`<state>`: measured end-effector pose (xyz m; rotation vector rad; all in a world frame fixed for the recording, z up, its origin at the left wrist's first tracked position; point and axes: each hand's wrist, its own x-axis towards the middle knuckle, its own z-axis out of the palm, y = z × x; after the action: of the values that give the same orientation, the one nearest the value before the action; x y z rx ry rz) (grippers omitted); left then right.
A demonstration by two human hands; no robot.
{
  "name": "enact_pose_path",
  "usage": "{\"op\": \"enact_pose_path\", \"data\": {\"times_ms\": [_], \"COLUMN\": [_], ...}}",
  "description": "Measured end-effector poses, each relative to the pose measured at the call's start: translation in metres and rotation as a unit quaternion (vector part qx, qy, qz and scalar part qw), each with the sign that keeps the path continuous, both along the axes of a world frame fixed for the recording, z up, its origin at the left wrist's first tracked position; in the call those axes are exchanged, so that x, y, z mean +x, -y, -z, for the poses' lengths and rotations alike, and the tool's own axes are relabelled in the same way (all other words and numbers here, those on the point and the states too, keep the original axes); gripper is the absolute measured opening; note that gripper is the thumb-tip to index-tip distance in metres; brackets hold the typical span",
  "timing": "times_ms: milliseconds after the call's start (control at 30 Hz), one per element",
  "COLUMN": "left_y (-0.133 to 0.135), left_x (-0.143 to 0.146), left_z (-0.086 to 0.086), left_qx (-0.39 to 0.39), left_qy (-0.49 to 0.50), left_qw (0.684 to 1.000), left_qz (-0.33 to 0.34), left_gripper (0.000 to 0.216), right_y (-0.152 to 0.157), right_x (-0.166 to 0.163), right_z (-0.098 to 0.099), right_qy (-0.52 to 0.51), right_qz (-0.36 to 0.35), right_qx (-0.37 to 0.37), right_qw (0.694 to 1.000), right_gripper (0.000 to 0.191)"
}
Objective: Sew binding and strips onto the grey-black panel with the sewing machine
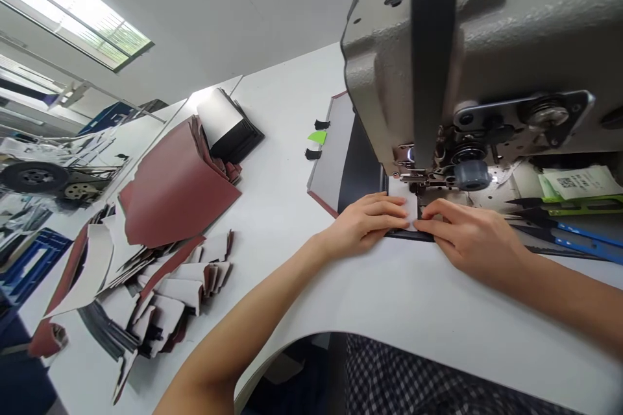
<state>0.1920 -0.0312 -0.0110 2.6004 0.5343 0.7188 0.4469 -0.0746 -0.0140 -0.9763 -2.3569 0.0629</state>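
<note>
Workpiece [405, 198]: small, white and flat, between the fingertips of the left hand [372, 224] and the right hand [470, 233]; from where I stand I can't tell whether it joins something larger.
Left hand: palm down, fingers stretched and close together, tips resting on the workpiece, no clench that I can see.
Right hand: fingers bent, thumb and fingertips drawn close at the workpiece's right-hand edge; whether they pinch it or only press it, I can't tell.
Sewing machine [384, 91]: its grey head looms above and beyond both hands, the presser foot [416, 185] just past the fingertips, with a broad dark upright strip [433, 45] in front.
Panel [324, 155]: grey and black with a reddish-brown border, just beyond the left hand, running behind the machine head; two black tabs [313, 154] and a green one [318, 137] along its left edge.
Cut pieces: well to the left of the left hand, a maroon stack [182, 181], a black stack [238, 139] with a pale top behind it, and a loose heap of pale-faced pieces [170, 292] nearer.
Tools: blue-handled [584, 240] and green-handled [584, 205] ones to the right of the right hand, beside a printed label [579, 180].
</note>
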Motion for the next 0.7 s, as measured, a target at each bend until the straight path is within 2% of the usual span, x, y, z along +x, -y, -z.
{"op": "enact_pose_path", "data": {"times_ms": [167,367,467,567,700], "left_y": [-0.012,-0.037,-0.046,-0.052,-0.055], "left_x": [-0.003,0.002,0.004,0.005,0.007], "left_z": [0.001,-0.002,-0.002,-0.002,-0.002], "left_qx": [-0.063,-0.057,-0.054,-0.058,-0.069], "left_qy": [0.017,0.0,-0.019,-0.035,-0.04], "left_qw": [0.998,0.998,0.998,0.997,0.996], "left_qz": [0.018,0.019,-0.007,-0.031,-0.03], "left_gripper": [0.024,0.026,0.028,0.029,0.029], "right_y": [0.002,-0.004,-0.006,-0.005,-0.004], "right_x": [-0.003,-0.006,-0.007,-0.007,-0.005], "right_z": [-0.004,-0.004,0.0,0.004,0.007], "right_qy": [0.082,0.112,0.131,0.127,0.114], "right_qz": [0.024,0.063,0.091,0.085,0.059], "right_qx": [0.069,0.088,0.084,0.078,0.07], "right_qw": [0.994,0.988,0.984,0.985,0.989], "right_gripper": [0.034,0.037,0.038,0.038,0.037]}}
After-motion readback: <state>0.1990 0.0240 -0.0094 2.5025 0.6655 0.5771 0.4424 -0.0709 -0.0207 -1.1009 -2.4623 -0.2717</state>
